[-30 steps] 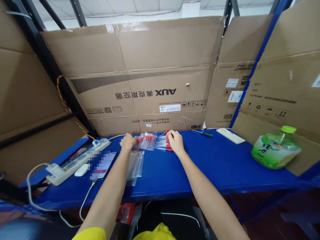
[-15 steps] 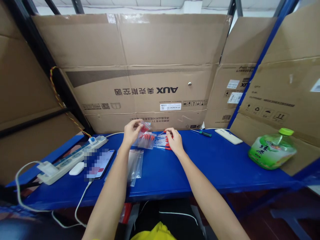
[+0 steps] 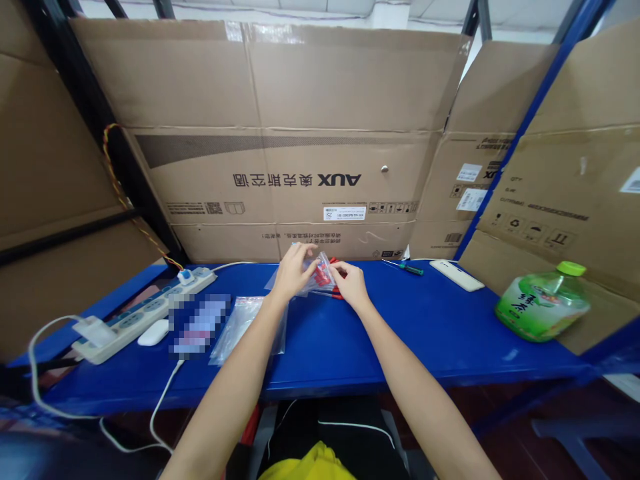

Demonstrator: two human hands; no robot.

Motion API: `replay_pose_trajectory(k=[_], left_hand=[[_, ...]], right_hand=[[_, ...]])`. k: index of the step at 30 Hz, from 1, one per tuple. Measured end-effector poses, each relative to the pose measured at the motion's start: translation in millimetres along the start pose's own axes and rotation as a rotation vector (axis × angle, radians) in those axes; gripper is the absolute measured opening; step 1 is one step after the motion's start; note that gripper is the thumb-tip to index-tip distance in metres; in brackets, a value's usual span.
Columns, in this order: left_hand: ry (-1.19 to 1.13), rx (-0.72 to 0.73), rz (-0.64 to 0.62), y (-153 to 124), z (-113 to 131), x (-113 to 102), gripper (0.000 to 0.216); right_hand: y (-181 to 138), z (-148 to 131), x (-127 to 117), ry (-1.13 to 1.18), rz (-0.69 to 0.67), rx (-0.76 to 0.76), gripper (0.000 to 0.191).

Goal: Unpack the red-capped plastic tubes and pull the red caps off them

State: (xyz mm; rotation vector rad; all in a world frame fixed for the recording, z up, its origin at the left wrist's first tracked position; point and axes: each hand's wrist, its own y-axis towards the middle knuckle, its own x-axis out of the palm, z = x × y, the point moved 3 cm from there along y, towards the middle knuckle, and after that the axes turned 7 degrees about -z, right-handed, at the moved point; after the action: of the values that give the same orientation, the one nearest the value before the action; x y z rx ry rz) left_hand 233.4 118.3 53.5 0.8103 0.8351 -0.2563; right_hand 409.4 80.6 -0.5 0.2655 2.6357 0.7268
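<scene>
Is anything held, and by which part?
A small clear bag with red pieces: the right hand seems to pinch its right edge; whether the left hand grips it cannot be told.

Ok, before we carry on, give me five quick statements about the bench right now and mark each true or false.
1. The right hand touches a small clear bag with red pieces showing in it. True.
2. The screwdriver lies beside the power strip. False: it lies near the back of the table, right of both hands, while the power strip is far left.
3. The left forearm hides part of the flat clear bags. True.
4. The bottle has a red cap. False: its cap is bright green.
5. A white plug sits at the power strip's near end. True.
</scene>
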Motion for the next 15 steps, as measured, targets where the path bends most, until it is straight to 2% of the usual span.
replay_pose_trajectory(k=[3, 8, 15], left_hand=[[0.082, -0.033, -0.018, -3, 10, 5, 0.033], [0.192, -0.172, -0.131, -4, 19, 20, 0.046], [0.256, -0.211, -0.124, -7, 20, 28, 0.036]], right_hand=[[1, 3, 0, 0.031, 0.009, 0.017, 0.026], [2, 5, -1, 0.027, -0.013, 0.032, 0.028], [1, 4, 1, 0.1, -0.056, 0.021, 0.026]])
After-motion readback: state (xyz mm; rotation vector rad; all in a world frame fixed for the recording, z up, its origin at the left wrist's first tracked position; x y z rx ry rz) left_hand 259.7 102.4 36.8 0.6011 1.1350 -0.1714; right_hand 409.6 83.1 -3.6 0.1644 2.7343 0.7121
